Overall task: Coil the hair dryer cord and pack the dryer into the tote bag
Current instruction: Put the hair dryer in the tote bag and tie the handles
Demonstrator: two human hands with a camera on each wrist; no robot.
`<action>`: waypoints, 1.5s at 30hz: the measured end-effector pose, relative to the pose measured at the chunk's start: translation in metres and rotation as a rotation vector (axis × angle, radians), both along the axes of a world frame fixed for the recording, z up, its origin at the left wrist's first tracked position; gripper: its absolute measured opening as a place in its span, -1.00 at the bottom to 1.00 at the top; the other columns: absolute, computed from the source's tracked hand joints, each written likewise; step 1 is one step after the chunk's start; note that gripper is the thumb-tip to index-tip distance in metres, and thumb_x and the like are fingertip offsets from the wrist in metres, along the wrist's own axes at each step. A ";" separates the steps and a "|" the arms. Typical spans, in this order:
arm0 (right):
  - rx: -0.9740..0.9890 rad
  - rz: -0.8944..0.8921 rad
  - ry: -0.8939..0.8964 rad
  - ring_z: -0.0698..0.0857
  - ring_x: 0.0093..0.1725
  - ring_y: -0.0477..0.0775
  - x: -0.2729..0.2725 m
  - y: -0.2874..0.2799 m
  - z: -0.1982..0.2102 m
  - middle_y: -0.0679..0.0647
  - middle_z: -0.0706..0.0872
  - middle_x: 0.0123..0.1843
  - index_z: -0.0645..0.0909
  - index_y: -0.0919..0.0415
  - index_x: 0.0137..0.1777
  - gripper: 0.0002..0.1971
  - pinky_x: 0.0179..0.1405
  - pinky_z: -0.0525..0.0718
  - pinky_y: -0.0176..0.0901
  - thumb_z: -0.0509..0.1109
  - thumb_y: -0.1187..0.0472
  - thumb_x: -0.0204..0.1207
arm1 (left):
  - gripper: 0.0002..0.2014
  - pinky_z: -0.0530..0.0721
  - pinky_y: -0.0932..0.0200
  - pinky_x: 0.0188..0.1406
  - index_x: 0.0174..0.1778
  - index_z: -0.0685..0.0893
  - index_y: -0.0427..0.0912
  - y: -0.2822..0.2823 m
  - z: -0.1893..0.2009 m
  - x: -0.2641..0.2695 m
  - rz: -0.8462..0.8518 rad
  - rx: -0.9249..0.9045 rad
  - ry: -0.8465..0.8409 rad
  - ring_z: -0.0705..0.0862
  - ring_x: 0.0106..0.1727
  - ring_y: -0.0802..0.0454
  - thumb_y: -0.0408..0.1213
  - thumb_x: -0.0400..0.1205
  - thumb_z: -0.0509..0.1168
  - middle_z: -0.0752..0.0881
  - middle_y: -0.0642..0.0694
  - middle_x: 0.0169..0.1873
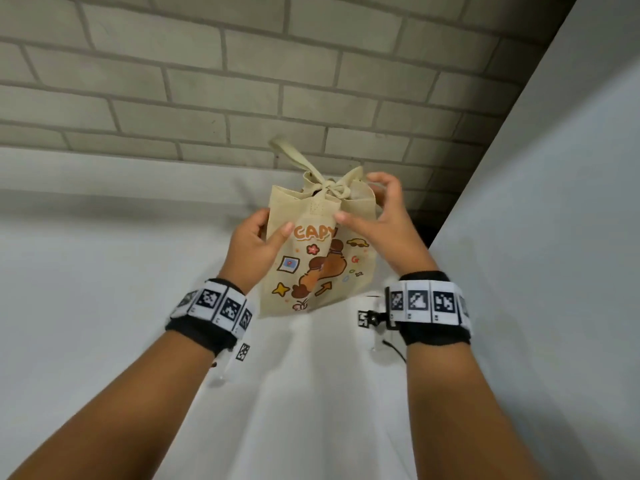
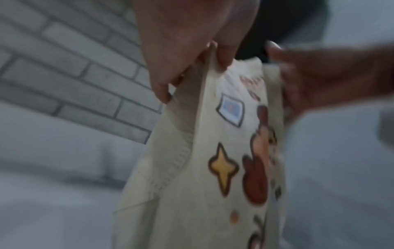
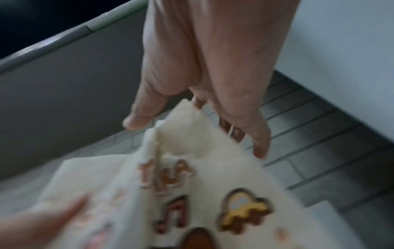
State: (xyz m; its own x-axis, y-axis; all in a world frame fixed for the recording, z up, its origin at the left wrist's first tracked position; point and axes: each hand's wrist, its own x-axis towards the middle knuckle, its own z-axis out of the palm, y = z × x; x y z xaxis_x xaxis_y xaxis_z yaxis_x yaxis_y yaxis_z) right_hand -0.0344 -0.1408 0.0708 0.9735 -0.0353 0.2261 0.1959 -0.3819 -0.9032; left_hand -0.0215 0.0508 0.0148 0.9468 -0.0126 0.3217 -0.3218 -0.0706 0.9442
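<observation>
1. Tote bag [image 1: 317, 258], a cream fabric one printed with a brown cartoon animal, stars and the letters "CAPY", stands upright on the white cloth-covered table [image 1: 104, 271], in front of the grey brick wall [image 1: 207, 81].
2. Our left hand [image 1: 254, 249] pinches the bag's left edge, thumb on the printed front, fingers behind.
3. Our right hand [image 1: 377, 220] grips the bag's upper right corner, beside the tied knot [image 1: 330, 192] of cream handle straps at the mouth.
4. We cannot see the hair dryer or its cord; a bulge behind the print suggests it is packed inside, though we cannot tell.
5. We judge the step as closing up. Next, we would check the knot and let go without tipping the bag.
</observation>
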 end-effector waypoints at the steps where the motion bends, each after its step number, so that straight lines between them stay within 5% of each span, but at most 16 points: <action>1: -0.019 -0.019 0.045 0.34 0.48 -0.01 0.002 -0.010 0.000 0.01 0.31 0.53 0.22 -0.18 0.33 -0.24 0.44 0.43 0.05 0.62 -0.01 0.23 | -0.84 0.77 0.13 -0.04 0.09 0.64 -0.11 0.003 0.003 0.003 -0.026 -0.037 0.031 0.75 -0.11 0.21 -0.31 0.60 0.31 0.75 0.07 -0.10; 3: -0.016 -0.018 0.112 0.20 0.54 0.01 0.008 -0.023 -0.001 0.02 0.14 0.61 -0.01 -0.18 0.45 0.04 0.52 0.34 0.10 0.67 0.01 0.14 | -0.86 0.78 0.19 -0.12 0.04 0.66 -0.08 0.008 0.007 0.008 -0.139 -0.054 0.081 0.78 -0.15 0.21 -0.35 0.61 0.28 0.77 0.04 -0.12; 5: 0.100 0.054 0.176 0.36 0.51 0.10 0.016 -0.027 -0.004 0.06 0.32 0.55 -0.10 -0.25 0.52 0.17 0.44 0.44 0.18 0.68 0.08 0.09 | -0.85 0.75 0.21 -0.17 0.03 0.65 -0.06 0.009 0.011 0.012 -0.194 -0.055 0.107 0.78 -0.15 0.19 -0.36 0.60 0.28 0.78 0.04 -0.13; 7: 0.210 0.085 0.217 0.61 0.30 0.12 0.019 -0.024 -0.006 0.02 0.65 0.26 0.14 -0.05 0.56 -0.01 0.28 0.60 0.12 0.63 0.19 0.17 | -0.76 0.75 0.18 -0.17 0.13 0.54 -0.12 0.007 0.015 0.016 -0.187 -0.104 0.120 0.78 -0.14 0.16 -0.38 0.57 0.33 0.76 0.01 -0.09; 10: 0.224 0.084 0.157 0.76 0.10 0.17 0.022 -0.013 -0.014 0.08 0.81 0.02 0.70 0.03 0.09 -0.63 0.23 0.65 0.19 0.58 0.07 0.25 | -0.50 0.72 0.21 -0.03 0.20 0.47 -0.03 0.001 0.019 0.022 -0.132 -0.045 0.133 0.72 -0.07 0.18 -0.40 0.41 0.50 0.70 0.06 -0.05; 14: 0.406 0.143 0.168 0.79 0.00 0.15 0.024 -0.008 -0.021 0.12 0.83 -0.07 0.74 0.11 -0.06 -0.73 0.08 0.71 0.06 0.50 0.02 0.28 | -0.76 0.72 0.24 -0.16 -0.09 0.69 -0.12 0.001 0.030 0.025 -0.168 -0.055 0.141 0.77 -0.19 0.19 -0.34 0.36 0.52 0.81 0.07 -0.27; 17: 0.577 0.145 0.241 0.78 0.01 0.20 0.030 -0.007 -0.020 0.20 0.82 -0.05 0.71 0.23 0.01 -0.74 0.08 0.72 0.09 0.45 0.11 0.39 | -0.75 0.76 0.03 -0.05 -0.01 0.70 -0.19 0.005 0.038 0.032 -0.189 -0.224 0.190 0.79 -0.08 -0.01 -0.28 0.40 0.47 0.81 -0.08 -0.14; 20: 0.613 0.040 0.231 0.77 -0.05 0.23 0.035 0.006 -0.023 0.22 0.79 -0.08 0.64 0.26 0.06 -0.82 -0.04 0.77 0.07 0.42 0.23 0.50 | -0.82 0.72 -0.11 0.10 -0.02 0.68 -0.16 -0.001 0.031 0.038 0.010 -0.144 0.202 0.76 0.01 -0.10 -0.26 0.50 0.44 0.78 -0.17 -0.04; 24: 0.623 0.007 0.248 0.77 0.03 0.19 0.047 -0.002 -0.026 0.21 0.72 0.15 0.48 -0.06 0.37 -0.55 -0.02 0.77 0.12 0.34 0.37 0.55 | -0.65 0.73 -0.09 0.06 0.11 0.61 -0.19 -0.003 0.024 0.041 0.118 -0.107 0.248 0.75 0.01 -0.09 -0.14 0.48 0.46 0.76 -0.16 0.01; 26: 0.562 -0.122 0.222 0.75 0.09 0.19 0.052 -0.003 -0.033 0.22 0.70 0.22 0.55 0.01 0.33 -0.62 0.13 0.72 0.19 0.35 0.31 0.54 | -0.44 0.72 0.05 -0.03 0.29 0.45 -0.11 -0.002 0.028 0.040 0.021 -0.124 0.304 0.73 0.00 -0.02 -0.04 0.45 0.47 0.69 -0.10 0.10; 28: 0.619 -0.192 0.199 0.73 0.14 0.22 0.053 0.001 -0.035 0.23 0.71 0.22 0.59 0.13 0.27 -0.67 0.21 0.66 0.26 0.41 0.24 0.50 | -0.18 0.62 0.09 0.17 0.48 0.25 0.01 -0.003 0.031 0.041 -0.049 0.037 0.276 0.63 0.19 0.02 0.02 0.37 0.52 0.55 -0.04 0.27; 30: 0.769 -0.043 0.197 0.71 0.18 0.27 0.055 0.000 -0.035 0.29 0.68 0.26 0.52 0.27 0.32 -0.54 0.21 0.66 0.28 0.47 0.15 0.45 | -0.03 0.51 0.03 0.37 0.54 0.18 0.05 -0.005 0.031 0.043 -0.023 0.192 0.226 0.50 0.37 -0.01 -0.06 0.28 0.60 0.44 -0.09 0.40; 33: 0.728 0.253 0.332 0.60 0.34 0.35 0.052 -0.006 -0.034 0.38 0.57 0.38 0.44 0.31 0.38 -0.34 0.30 0.57 0.31 0.51 -0.01 0.37 | -0.16 0.64 -0.05 0.26 0.40 0.41 -0.12 -0.007 0.027 0.047 0.084 0.066 0.245 0.63 0.26 -0.07 -0.28 0.22 0.65 0.62 -0.13 0.22; 37: 0.546 0.400 0.592 0.57 0.36 0.39 0.056 -0.011 -0.052 0.37 0.57 0.39 0.46 0.21 0.45 -0.46 0.39 0.44 0.40 0.45 0.19 0.46 | -0.40 0.74 0.05 0.03 0.15 0.58 -0.25 -0.018 0.017 0.052 0.045 -0.036 0.323 0.74 0.10 -0.09 -0.40 0.21 0.63 0.74 -0.14 0.00; 43: 0.380 0.176 0.682 0.69 0.22 0.36 0.083 -0.010 -0.062 0.28 0.72 0.22 0.61 0.22 0.30 -0.26 0.32 0.51 0.41 0.68 0.03 0.08 | -0.02 0.46 -0.04 0.39 0.57 0.10 0.01 -0.009 0.026 0.055 0.031 0.177 0.383 0.46 0.45 -0.17 0.16 0.33 0.48 0.42 -0.23 0.47; 45: 0.369 0.156 0.744 0.66 0.25 0.36 0.087 -0.012 -0.066 0.28 0.71 0.24 0.61 0.22 0.31 -0.25 0.34 0.48 0.43 0.68 0.04 0.06 | -0.02 0.40 -0.01 0.40 0.58 0.04 0.04 0.009 0.028 0.046 0.069 0.217 0.381 0.38 0.50 -0.17 0.20 0.35 0.44 0.31 -0.27 0.53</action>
